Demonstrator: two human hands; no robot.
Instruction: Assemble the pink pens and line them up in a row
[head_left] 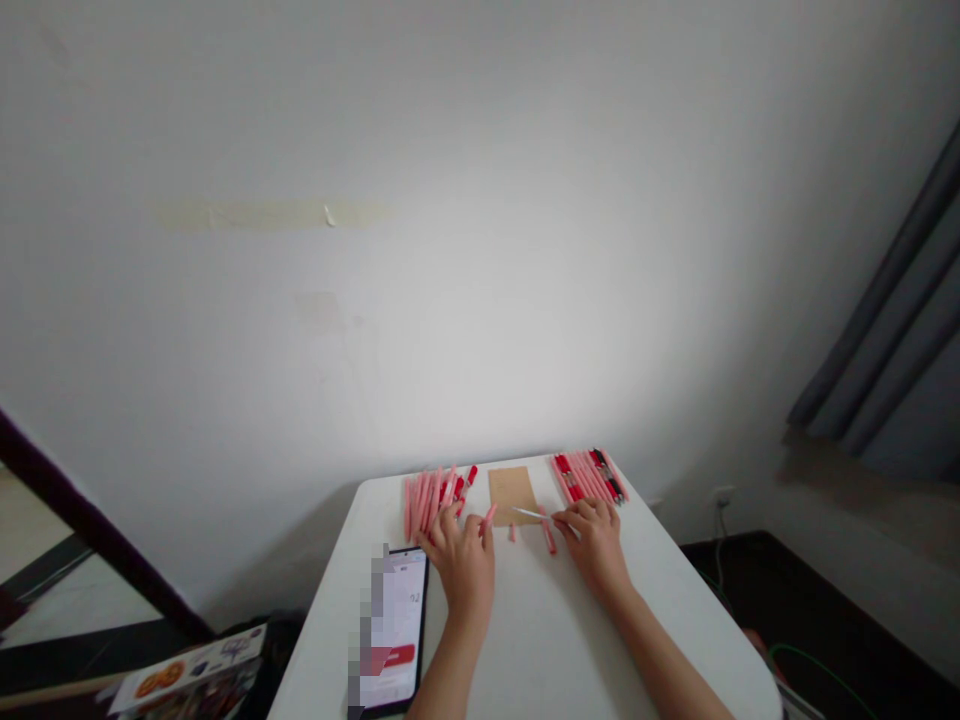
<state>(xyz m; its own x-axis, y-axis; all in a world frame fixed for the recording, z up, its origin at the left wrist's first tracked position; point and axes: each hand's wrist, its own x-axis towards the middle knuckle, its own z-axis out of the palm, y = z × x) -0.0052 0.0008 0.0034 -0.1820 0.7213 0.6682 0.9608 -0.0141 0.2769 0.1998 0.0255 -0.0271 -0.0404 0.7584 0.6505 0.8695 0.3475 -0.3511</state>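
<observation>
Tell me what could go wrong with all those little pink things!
The small pink piece lies loose between the hands, so a knock might send it rolling. The left hand is right beside the phone and could bump it. The thin white stick might slip from the right hand's fingertips.

Two hands (459, 562) (598, 540), one phone (396, 630), one card (514, 488), two pen clusters (424, 502) (586, 477)

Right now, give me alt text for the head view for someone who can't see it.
A person's left hand holds a pink pen part and their right hand a thin white stick over a white table. Pink pens lie beyond each hand, a brown card between them, a phone at left.
</observation>
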